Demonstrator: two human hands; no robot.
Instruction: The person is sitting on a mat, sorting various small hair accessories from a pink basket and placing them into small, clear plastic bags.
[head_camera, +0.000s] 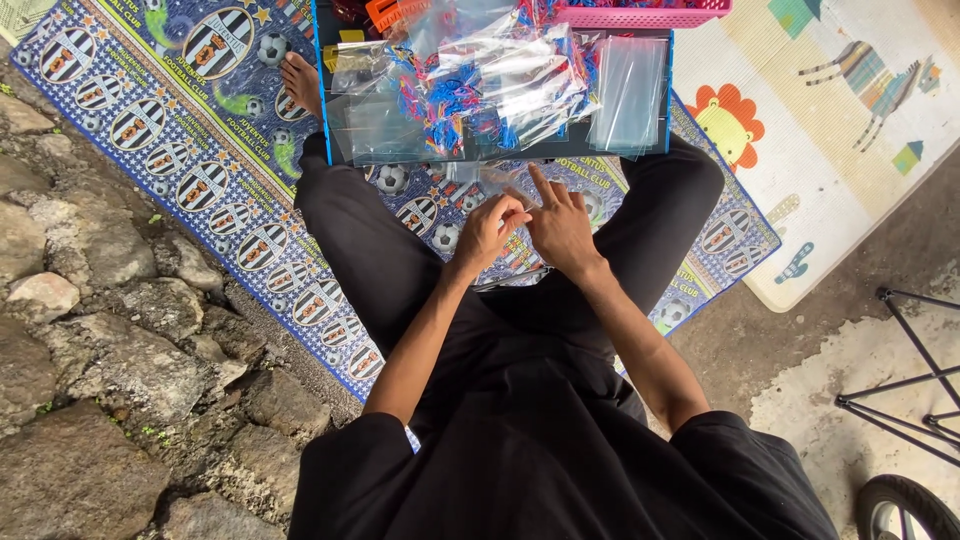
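Pinching a small clear bag (500, 185) between both hands, I keep my left hand (487, 232) curled closed on it, my right hand (560, 228) half open, forefinger raised; filled bags (490, 85) wait just beyond my fingertips on the tray (325, 110).

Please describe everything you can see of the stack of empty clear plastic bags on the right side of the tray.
The stack of empty clear bags looks like thin, glossy, transparent plastic, rectangular and lying flat. It rests on the dark, blue-rimmed tray, at its right edge, just below a pink basket. Filled bags with colourful contents lie beside it on the left. Neither hand touches it.
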